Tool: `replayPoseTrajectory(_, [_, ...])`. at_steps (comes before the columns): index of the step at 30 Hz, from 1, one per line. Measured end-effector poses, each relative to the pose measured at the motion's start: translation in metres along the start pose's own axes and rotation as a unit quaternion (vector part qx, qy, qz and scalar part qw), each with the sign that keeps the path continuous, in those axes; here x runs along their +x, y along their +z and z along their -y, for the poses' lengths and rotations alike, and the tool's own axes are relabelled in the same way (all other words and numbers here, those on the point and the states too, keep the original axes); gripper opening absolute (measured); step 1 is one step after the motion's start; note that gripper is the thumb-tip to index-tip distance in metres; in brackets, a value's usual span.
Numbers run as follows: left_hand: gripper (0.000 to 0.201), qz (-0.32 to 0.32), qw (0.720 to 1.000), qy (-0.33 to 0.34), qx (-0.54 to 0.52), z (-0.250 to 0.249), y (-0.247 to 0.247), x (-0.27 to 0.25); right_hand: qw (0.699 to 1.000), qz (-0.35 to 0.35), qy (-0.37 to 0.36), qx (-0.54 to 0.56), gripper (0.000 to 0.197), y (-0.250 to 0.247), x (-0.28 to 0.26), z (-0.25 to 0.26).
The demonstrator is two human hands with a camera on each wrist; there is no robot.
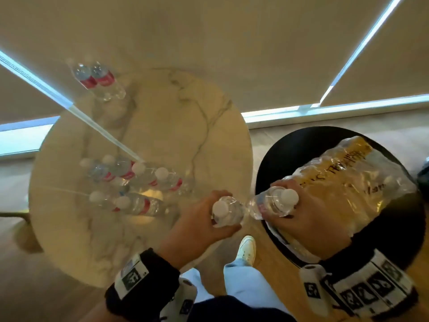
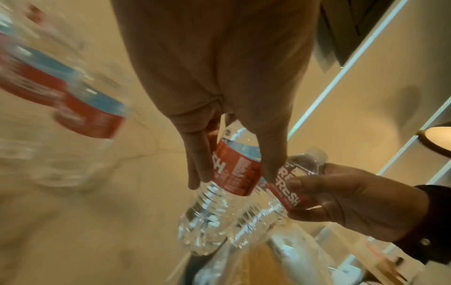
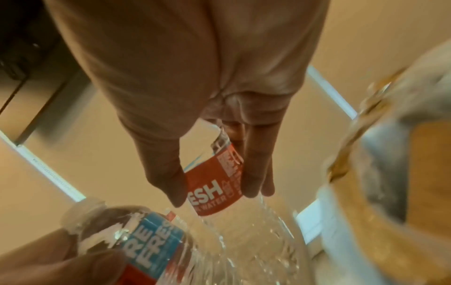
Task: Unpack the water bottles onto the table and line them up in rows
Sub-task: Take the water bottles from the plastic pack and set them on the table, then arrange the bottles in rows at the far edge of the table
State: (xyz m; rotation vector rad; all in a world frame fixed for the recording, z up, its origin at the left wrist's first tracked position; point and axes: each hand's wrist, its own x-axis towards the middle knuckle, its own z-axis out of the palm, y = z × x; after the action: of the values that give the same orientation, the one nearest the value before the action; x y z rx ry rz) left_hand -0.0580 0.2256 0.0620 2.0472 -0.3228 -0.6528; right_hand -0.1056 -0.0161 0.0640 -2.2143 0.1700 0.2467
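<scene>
My left hand (image 1: 226,211) grips a clear water bottle (image 1: 220,208) with a white cap and red label over the near right edge of the round marble table (image 1: 209,126). My right hand (image 1: 282,202) grips a second bottle (image 1: 264,204), tilted, its base touching the first. The left wrist view shows my left hand (image 2: 233,178) round its bottle (image 2: 209,221). The right wrist view shows my right hand (image 3: 216,195) round the other bottle (image 3: 209,185). Several bottles (image 1: 130,177) stand grouped on the table, two more (image 1: 97,80) at its far left.
A torn, clear and yellow plastic pack (image 1: 348,177) lies on a black round stool (image 1: 274,159) to the right of the table. Between table and stool, my leg and white shoe (image 1: 248,248) stand on the wooden floor. Window blinds fill the background.
</scene>
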Motion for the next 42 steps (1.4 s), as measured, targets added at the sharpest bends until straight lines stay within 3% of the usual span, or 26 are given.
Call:
replayPoseTrajectory(2, [0.059, -0.039, 0.999, -0.030, 0.019, 0.023, -0.007, 0.002, 0.999, -0.004, 0.013, 0.041, 0.050, 0.021, 0.016, 0.009])
replayPoseTrajectory(3, [0.058, -0.085, 0.995, -0.048, 0.023, 0.043, -0.031, -0.009, 0.999, 0.019, -0.002, 0.028, 0.052, 0.055, 0.036, 0.024])
replayPoseTrajectory(9, [0.063, -0.105, 0.988, -0.064, 0.097, 0.062, -0.029, 0.020, 0.999, 0.028, -0.002, 0.015, 0.058, 0.109, 0.066, 0.008])
replayPoseTrajectory(14, [0.063, -0.125, 0.988, -0.052, 0.078, 0.076, -0.025, 0.028, 0.999, 0.033, 0.013, -0.007, 0.066, 0.118, 0.071, 0.008])
replayPoseTrajectory(19, [0.084, -0.096, 0.984, -0.113, 0.101, 0.075, -0.030, 0.019, 0.997, 0.062, 0.025, -0.033, 0.099, 0.090, 0.061, 0.036])
replayPoseTrajectory(22, [0.070, -0.100, 0.978, -0.135, 0.121, 0.061, -0.055, -0.008, 0.995, 0.029, -0.016, -0.097, 0.084, 0.060, 0.059, 0.065])
replayPoseTrajectory(25, [0.032, -0.206, 0.962, -0.087, 0.157, 0.035, -0.099, -0.042, 0.989, 0.000, -0.088, -0.115, 0.057, 0.039, 0.074, 0.111])
replayPoseTrajectory(27, [0.020, -0.275, 0.945, -0.070, 0.160, 0.023, -0.138, -0.051, 0.982, 0.018, -0.140, -0.122, 0.045, 0.036, 0.092, 0.150])
replayPoseTrajectory(30, [0.014, -0.315, 0.932, -0.050, 0.173, 0.029, -0.197, -0.029, 0.965, 0.098, -0.185, -0.154, 0.040, 0.056, 0.132, 0.204])
replayPoseTrajectory(34, [0.037, -0.218, 0.956, -0.050, 0.191, 0.077, -0.251, 0.034, 0.919, 0.182, -0.162, -0.309, 0.043, 0.120, 0.197, 0.243])
replayPoseTrajectory(38, [0.050, -0.084, 0.971, -0.041, 0.218, 0.109, -0.264, 0.073, 0.894, 0.222, -0.085, -0.378, 0.047, 0.165, 0.228, 0.249])
replayPoseTrajectory(42, [0.036, -0.044, 0.970, 0.004, 0.238, 0.125, -0.269, 0.087, 0.914, 0.207, -0.050, -0.344, 0.033, 0.183, 0.237, 0.240])
